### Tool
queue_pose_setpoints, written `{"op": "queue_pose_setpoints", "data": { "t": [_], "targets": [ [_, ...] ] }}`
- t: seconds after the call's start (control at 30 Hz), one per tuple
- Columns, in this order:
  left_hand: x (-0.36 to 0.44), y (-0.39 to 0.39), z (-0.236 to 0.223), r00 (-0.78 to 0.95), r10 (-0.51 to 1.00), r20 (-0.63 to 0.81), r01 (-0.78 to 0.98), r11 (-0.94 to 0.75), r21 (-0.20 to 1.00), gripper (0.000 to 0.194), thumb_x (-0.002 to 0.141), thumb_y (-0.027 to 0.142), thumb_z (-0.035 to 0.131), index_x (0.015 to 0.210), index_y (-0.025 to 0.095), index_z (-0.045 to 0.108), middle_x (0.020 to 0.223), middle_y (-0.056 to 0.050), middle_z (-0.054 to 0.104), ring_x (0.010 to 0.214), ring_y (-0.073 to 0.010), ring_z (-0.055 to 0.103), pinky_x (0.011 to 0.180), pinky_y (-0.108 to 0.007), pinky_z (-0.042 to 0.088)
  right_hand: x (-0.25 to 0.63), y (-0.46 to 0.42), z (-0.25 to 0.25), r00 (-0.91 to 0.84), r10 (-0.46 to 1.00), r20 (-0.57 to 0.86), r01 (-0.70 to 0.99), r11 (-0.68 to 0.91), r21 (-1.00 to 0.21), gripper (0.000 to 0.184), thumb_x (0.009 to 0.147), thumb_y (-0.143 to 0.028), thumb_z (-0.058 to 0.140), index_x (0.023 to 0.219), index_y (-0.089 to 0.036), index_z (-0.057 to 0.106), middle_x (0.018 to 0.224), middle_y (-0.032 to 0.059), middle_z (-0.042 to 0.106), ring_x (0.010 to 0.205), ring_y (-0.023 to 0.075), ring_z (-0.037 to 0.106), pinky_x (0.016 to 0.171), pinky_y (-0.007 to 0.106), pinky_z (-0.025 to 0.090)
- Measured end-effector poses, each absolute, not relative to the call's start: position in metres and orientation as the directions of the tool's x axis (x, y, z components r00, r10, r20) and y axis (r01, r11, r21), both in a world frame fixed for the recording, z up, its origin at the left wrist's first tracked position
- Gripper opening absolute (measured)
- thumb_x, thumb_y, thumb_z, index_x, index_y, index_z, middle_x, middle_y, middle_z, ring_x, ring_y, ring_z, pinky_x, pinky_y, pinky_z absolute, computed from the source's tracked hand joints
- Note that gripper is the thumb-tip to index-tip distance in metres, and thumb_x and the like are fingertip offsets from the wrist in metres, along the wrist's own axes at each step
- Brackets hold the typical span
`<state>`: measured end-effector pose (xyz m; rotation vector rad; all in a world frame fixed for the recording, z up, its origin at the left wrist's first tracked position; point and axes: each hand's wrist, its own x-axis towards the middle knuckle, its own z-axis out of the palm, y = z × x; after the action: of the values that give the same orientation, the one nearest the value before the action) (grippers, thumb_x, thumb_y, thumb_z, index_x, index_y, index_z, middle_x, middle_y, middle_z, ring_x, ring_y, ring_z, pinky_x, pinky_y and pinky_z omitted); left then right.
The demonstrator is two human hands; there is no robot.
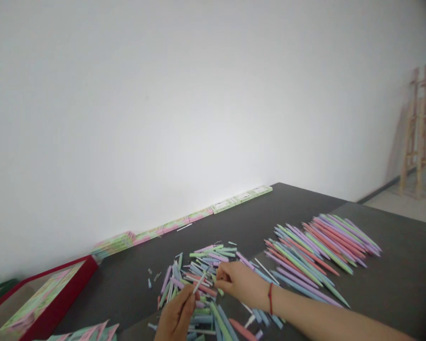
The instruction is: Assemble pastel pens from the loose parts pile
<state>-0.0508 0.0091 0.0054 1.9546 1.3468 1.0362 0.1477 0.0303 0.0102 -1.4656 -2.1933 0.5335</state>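
My left hand [177, 313] is closed, with a thin pale stick [199, 282], which looks like a pen refill, pinched between thumb and fingers and pointing up. My right hand [238, 282], with a red string at its wrist, is also closed, fingertips together just right of the stick. What it pinches, if anything, I cannot make out. Beneath and around both hands lies a loose pile of pastel pen parts [172, 279]: short tubes and thin white sticks. Right of my right hand, long pens [335, 239] in purple, green, coral and blue lie side by side in overlapping rows.
Flat printed packets [175, 225] line the wall edge of the dark table [128, 279]. A red box [62, 293] with packets inside stands at left, pastel packaging [88, 334] at the front. Thin white sticks [184, 227] lie behind the pile. Wooden easels [421, 137] stand far right.
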Motion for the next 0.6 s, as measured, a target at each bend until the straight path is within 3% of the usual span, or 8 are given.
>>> {"op": "queue_pose_setpoints", "data": {
  "t": [0.17,0.3,0.47,0.6],
  "targets": [
    [-0.053,0.016,-0.004,0.244,0.923,0.299,0.586,-0.386,0.713,0.036,0.088,0.046,0.038,0.072,0.021,0.058,0.063,0.001,0.058,0.060,-0.0153,0.052,0.062,-0.023,0.041,0.122,0.047,0.007,-0.275,0.960,0.052,0.901,0.276,-0.335,0.024,0.080,-0.032,0.057,0.082,-0.010,0.068,0.081,0.0189,0.070,0.080,0.0294,0.067,0.068,0.035,0.048],
    [-0.054,0.018,-0.011,0.259,0.915,0.309,0.577,-0.403,0.710,0.032,0.088,0.044,0.038,0.079,0.021,0.059,0.070,-0.001,0.062,0.065,-0.0172,0.055,0.063,-0.024,0.040,0.113,0.053,0.012,-0.265,0.964,-0.003,0.934,0.256,-0.251,0.023,0.079,-0.027,0.055,0.084,-0.009,0.069,0.086,0.0220,0.071,0.086,0.0325,0.067,0.071,0.039,0.051],
    [-0.053,0.020,-0.012,0.310,0.907,0.286,0.571,-0.418,0.707,0.027,0.089,0.037,0.037,0.083,0.021,0.058,0.073,-0.001,0.062,0.069,-0.0172,0.057,0.066,-0.024,0.040,0.125,0.051,0.012,-0.263,0.965,-0.013,0.939,0.253,-0.233,0.027,0.075,-0.021,0.057,0.096,-0.006,0.067,0.092,0.0229,0.070,0.088,0.0348,0.067,0.072,0.042,0.052],
    [-0.052,0.019,-0.012,0.284,0.922,0.262,0.590,-0.384,0.710,0.028,0.090,0.037,0.036,0.080,0.021,0.056,0.071,-0.001,0.060,0.066,-0.0169,0.055,0.063,-0.024,0.040,0.118,0.051,0.007,-0.259,0.966,-0.005,0.921,0.245,-0.304,0.026,0.072,-0.015,0.057,0.095,-0.007,0.065,0.096,0.0236,0.069,0.092,0.0336,0.065,0.076,0.041,0.050]
  ]
}}
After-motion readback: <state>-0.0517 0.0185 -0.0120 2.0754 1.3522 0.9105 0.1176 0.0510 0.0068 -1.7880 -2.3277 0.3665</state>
